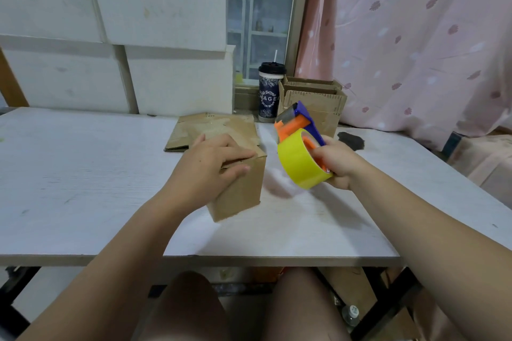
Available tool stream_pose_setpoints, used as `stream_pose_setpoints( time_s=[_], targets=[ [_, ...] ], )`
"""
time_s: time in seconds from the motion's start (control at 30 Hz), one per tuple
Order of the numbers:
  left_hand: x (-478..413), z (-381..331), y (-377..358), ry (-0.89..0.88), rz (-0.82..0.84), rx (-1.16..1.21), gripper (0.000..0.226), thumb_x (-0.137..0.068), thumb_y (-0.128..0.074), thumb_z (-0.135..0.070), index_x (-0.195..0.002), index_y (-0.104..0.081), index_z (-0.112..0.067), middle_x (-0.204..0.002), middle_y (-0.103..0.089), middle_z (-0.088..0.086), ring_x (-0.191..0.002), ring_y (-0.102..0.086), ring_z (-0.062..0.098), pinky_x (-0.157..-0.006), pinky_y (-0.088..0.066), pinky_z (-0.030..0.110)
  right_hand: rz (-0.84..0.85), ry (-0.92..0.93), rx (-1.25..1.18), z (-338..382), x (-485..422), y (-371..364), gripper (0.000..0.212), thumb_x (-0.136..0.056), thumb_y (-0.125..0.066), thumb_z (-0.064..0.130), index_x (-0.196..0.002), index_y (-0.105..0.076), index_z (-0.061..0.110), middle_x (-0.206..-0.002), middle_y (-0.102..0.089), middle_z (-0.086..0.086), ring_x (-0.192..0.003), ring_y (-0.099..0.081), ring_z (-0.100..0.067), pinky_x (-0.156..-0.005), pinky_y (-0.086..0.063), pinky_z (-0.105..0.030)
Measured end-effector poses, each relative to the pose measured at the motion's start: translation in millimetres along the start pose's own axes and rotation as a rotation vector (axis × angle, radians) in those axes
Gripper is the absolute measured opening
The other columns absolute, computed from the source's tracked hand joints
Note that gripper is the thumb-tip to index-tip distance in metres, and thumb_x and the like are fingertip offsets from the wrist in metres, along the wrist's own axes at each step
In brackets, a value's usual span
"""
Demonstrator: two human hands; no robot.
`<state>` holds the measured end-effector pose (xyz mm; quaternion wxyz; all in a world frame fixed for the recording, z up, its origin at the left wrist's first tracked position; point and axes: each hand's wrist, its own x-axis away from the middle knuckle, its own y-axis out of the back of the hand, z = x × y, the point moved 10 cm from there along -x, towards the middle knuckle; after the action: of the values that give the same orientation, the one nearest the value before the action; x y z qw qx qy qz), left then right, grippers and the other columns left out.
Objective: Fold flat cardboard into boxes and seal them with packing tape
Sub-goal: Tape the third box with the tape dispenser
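Note:
A small brown cardboard box point(243, 188) stands folded on the white table point(83, 174), near its middle. My left hand point(213, 160) lies on top of the box, fingers straight, pressing its flaps down. To the right of the box, my right hand point(336, 163) grips the handle of a blue and orange tape dispenser point(300, 124) that carries a yellow tape roll point(297, 166). The dispenser hangs in the air, clear of the box. Behind the box lies a stack of flat cardboard point(205, 127).
At the back right stand several open folded boxes point(315, 102) beside a dark lidded cup with a straw point(270, 91). A dark stain point(350, 140) marks the table near the right. White panels point(110, 36) lean behind the table, and a pink curtain point(415, 36) hangs at right.

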<state>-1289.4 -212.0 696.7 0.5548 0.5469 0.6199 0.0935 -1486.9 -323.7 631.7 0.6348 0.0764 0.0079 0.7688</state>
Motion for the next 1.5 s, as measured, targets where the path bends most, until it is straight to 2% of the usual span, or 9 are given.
stream_pose_setpoints(
  time_s=[0.1, 0.27, 0.47, 0.6, 0.8, 1.0, 1.17, 1.4, 1.5],
  targets=[
    [-1, 2, -4, -0.010, 0.002, 0.050, 0.024, -0.091, -0.059, -0.026, -0.112, -0.069, -0.028, -0.109, -0.057, -0.023, -0.117, -0.035, -0.013, -0.114, -0.003, 0.044, -0.039, 0.033, -0.106, 12, 5, -2, 0.038, -0.083, -0.056, -0.004, -0.117, -0.059, 0.013, -0.095, -0.068, -0.010, -0.081, -0.064, -0.028, -0.067, -0.053, -0.034],
    [-6, -5, -9, -0.094, 0.002, 0.021, 0.035, -0.086, -0.050, -0.020, -0.117, -0.067, -0.021, -0.113, -0.059, -0.020, -0.110, -0.046, 0.009, -0.095, -0.021, 0.001, -0.119, 0.110, -0.202, 44, 23, -14, 0.022, -0.083, -0.056, -0.005, -0.092, -0.059, 0.014, -0.084, -0.064, -0.009, -0.071, -0.061, -0.021, -0.064, -0.051, -0.030],
    [-2, 26, -9, 0.212, -0.029, 0.380, 0.038, -0.092, -0.054, -0.005, -0.116, -0.061, -0.033, -0.113, -0.065, -0.019, -0.110, -0.052, -0.007, -0.094, -0.037, 0.011, -0.247, 0.282, -0.123, 81, 32, -23, 0.032, -0.080, -0.058, -0.005, -0.097, -0.056, 0.022, -0.085, -0.061, -0.002, -0.079, -0.058, -0.018, -0.073, -0.053, -0.032],
    [-4, 33, -8, 0.305, -0.044, 0.553, 0.019, -0.099, -0.042, -0.031, -0.111, -0.054, -0.040, -0.099, -0.071, -0.017, -0.107, -0.056, -0.004, -0.089, -0.040, 0.019, -0.243, 0.335, -0.188, 96, 33, -28, 0.039, -0.079, -0.059, -0.005, -0.105, -0.055, 0.024, -0.088, -0.063, 0.003, -0.085, -0.060, -0.016, -0.077, -0.054, -0.034],
    [-8, 29, 1, 0.374, -0.203, 0.692, 0.049, -0.083, -0.032, -0.061, -0.123, -0.047, -0.037, -0.108, -0.064, -0.013, -0.103, -0.059, 0.002, -0.085, -0.043, 0.020, -0.256, 0.532, -0.035, 118, 45, -37, 0.041, -0.085, -0.060, 0.001, -0.103, -0.047, 0.035, -0.091, -0.057, 0.016, -0.078, -0.060, -0.002, -0.060, -0.047, -0.010],
    [-22, 9, 27, 0.460, -0.413, 0.712, 0.040, -0.084, -0.067, -0.036, -0.120, -0.059, -0.022, -0.106, -0.064, -0.010, -0.093, -0.063, 0.003, -0.078, -0.054, 0.018, -0.277, 0.714, 0.324, 129, 63, -56, 0.055, -0.082, -0.064, 0.002, -0.111, -0.043, 0.044, -0.103, -0.053, 0.023, -0.098, -0.055, -0.006, -0.075, -0.046, -0.015],
    [-30, 9, 30, 0.541, -0.457, 0.799, 0.010, -0.085, -0.064, -0.029, -0.093, -0.065, -0.023, -0.088, -0.070, -0.006, -0.087, -0.067, 0.015, -0.082, -0.055, 0.037, -0.326, 0.786, 0.554, 131, 77, -69, 0.064, -0.075, -0.062, 0.000, -0.130, -0.042, 0.026, -0.122, -0.051, 0.005, -0.103, -0.047, -0.011, -0.077, -0.039, -0.010],
    [-11, 33, 23, 0.769, -0.584, 1.077, 0.012, -0.093, -0.051, -0.016, -0.086, -0.060, -0.018, -0.083, -0.068, 0.000, -0.067, -0.070, 0.014, -0.061, -0.057, 0.025, -0.350, 0.820, 0.533, 126, 86, -69, 0.068, -0.073, -0.059, -0.005, -0.133, -0.042, 0.023, -0.122, -0.046, 0.006, -0.109, -0.045, -0.013, -0.083, -0.040, -0.014],
    [-3, 43, 18, 0.821, -0.598, 1.108, 0.013, -0.091, -0.055, -0.015, -0.081, -0.063, -0.016, -0.085, -0.068, 0.003, -0.078, -0.069, 0.019, -0.068, -0.057, 0.027, -0.353, 0.817, 0.543, 124, 85, -67, 0.069, -0.074, -0.059, -0.006, -0.133, -0.042, 0.024, -0.121, -0.045, 0.008, -0.109, -0.045, -0.013, -0.087, -0.044, -0.022]
  ],
)
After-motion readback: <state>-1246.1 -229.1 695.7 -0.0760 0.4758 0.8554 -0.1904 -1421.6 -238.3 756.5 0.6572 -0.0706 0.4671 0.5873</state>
